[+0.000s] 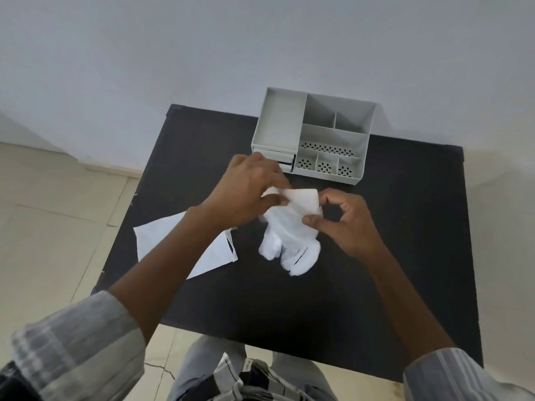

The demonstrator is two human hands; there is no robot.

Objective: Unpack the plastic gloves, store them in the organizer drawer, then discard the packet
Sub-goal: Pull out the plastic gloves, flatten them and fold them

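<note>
A bundle of translucent white plastic gloves (289,241) lies on the black table (376,256), its fingers pointing toward me. My left hand (246,195) pinches the bundle's upper edge. My right hand (344,224) pinches the same edge from the right with thumb and forefinger. The white packet (162,241) lies flat on the table at the left, partly under my left forearm. The grey organizer (312,134) stands at the table's far edge. Its small drawer (283,163) sits at the lower left front, partly hidden behind my left hand.
The organizer has several open compartments on top, some with perforated floors. A pale wall rises right behind it. Tiled floor shows to the left of the table and beside my legs at the front edge.
</note>
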